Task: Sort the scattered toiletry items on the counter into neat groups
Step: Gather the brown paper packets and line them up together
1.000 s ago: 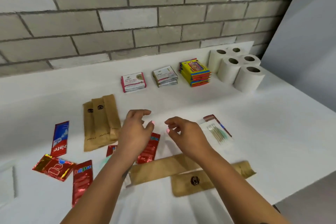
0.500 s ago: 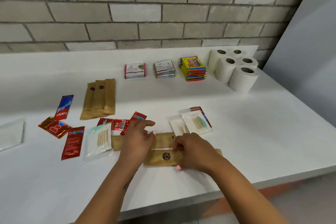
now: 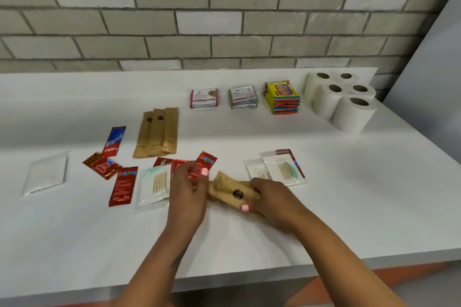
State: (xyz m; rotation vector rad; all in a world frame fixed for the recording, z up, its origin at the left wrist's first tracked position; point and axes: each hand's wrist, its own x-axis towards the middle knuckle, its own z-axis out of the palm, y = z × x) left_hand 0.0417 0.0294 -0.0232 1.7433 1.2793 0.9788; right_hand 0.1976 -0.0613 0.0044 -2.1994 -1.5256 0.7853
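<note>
Both hands hold the tan paper sleeves (image 3: 233, 193) just above the white counter (image 3: 249, 239). My right hand (image 3: 273, 203) grips their right end, thumb over the front. My left hand (image 3: 188, 190) grips the left end, fingers curled. Three more tan sleeves (image 3: 157, 132) lie side by side farther back. Red toothpaste sachets (image 3: 123, 189) lie scattered to the left, some partly hidden behind my left hand. A clear cotton-swab packet (image 3: 154, 184) lies left of my left hand. Two more swab packets (image 3: 279, 169) lie behind my right hand.
At the back stand two stacks of soap sachets (image 3: 204, 98) (image 3: 243, 97), a yellow packet stack (image 3: 283, 97) and several toilet rolls (image 3: 341, 99). A clear flat packet (image 3: 46, 173) lies far left. The counter's front edge (image 3: 249, 279) runs below my forearms.
My hands came down from hovering onto the two tan sleeves, gathered them together and lifted them off the counter. The camera view also shifted.
</note>
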